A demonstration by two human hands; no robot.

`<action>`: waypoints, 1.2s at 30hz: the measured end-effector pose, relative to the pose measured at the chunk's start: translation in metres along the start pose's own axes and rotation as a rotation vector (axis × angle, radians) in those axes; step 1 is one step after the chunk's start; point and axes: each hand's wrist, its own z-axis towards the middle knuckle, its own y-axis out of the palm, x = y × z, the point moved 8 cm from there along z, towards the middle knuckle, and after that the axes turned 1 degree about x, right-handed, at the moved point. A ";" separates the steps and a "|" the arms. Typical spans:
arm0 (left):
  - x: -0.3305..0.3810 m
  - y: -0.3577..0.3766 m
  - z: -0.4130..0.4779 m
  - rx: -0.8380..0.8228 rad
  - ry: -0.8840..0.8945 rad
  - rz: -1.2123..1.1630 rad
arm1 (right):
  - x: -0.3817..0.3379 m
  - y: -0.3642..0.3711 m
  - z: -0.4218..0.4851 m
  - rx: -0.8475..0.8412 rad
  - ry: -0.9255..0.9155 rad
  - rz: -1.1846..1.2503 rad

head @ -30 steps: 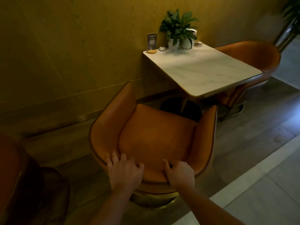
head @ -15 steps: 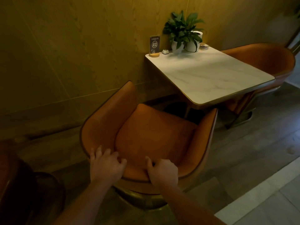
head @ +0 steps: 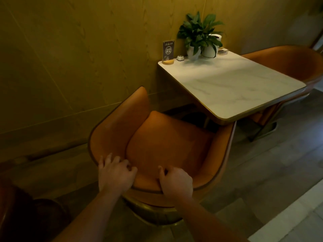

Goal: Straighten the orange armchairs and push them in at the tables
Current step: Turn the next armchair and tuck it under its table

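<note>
An orange armchair (head: pixel 167 145) stands right in front of me, its open side facing a white marble table (head: pixel 232 84). Its right arm tip sits under the table's near corner; its left arm points toward the wall. My left hand (head: pixel 114 172) and my right hand (head: pixel 175 181) both grip the top rim of the chair's backrest, fingers curled over it. A second orange armchair (head: pixel 288 62) is tucked in at the table's far side, partly hidden by the tabletop.
A wood-panelled wall (head: pixel 70 67) runs along the left. On the table's wall end stand a potted plant (head: pixel 201 35), an A12 sign (head: pixel 168 51) and a small call button (head: pixel 180 57). A dark chair (head: pixel 21 215) sits at lower left. A pale floor strip (head: pixel 288 215) lies at lower right.
The armchair has swung under my hands, its open side turning more toward the table, and its right arm now reaches under the table corner. Both hands kept their grip on the backrest.
</note>
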 end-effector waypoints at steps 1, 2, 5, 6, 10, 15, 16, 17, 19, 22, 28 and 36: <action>-0.003 0.000 0.006 0.007 0.007 0.010 | -0.003 0.002 0.004 0.018 0.005 -0.007; -0.006 0.001 0.012 0.012 0.016 0.019 | -0.006 0.004 0.008 0.033 0.014 -0.008; -0.014 -0.001 0.032 0.010 0.035 0.015 | -0.018 0.007 0.019 0.047 0.049 -0.013; -0.017 -0.001 0.038 0.006 0.047 0.013 | -0.022 0.008 0.024 0.045 0.064 -0.016; -0.030 -0.004 0.069 0.026 0.084 -0.011 | -0.040 0.016 0.043 0.054 0.106 -0.019; -0.041 -0.007 0.103 0.033 0.131 -0.013 | -0.054 0.027 0.066 0.036 0.181 -0.017; -0.043 -0.008 0.110 0.032 0.139 -0.007 | -0.058 0.029 0.070 0.037 0.191 -0.014; -0.046 -0.009 0.118 0.031 0.147 -0.004 | -0.062 0.030 0.075 0.040 0.197 -0.009; -0.049 -0.011 0.132 0.031 0.165 0.003 | -0.069 0.032 0.085 0.038 0.207 -0.003; -0.054 -0.013 0.153 0.036 0.192 0.008 | -0.077 0.037 0.101 0.018 0.220 0.016; -0.058 -0.016 0.196 0.024 0.220 0.019 | -0.091 0.044 0.136 0.022 0.238 0.025; -0.063 -0.017 0.244 -0.004 0.239 0.042 | -0.103 0.056 0.175 0.026 0.278 -0.002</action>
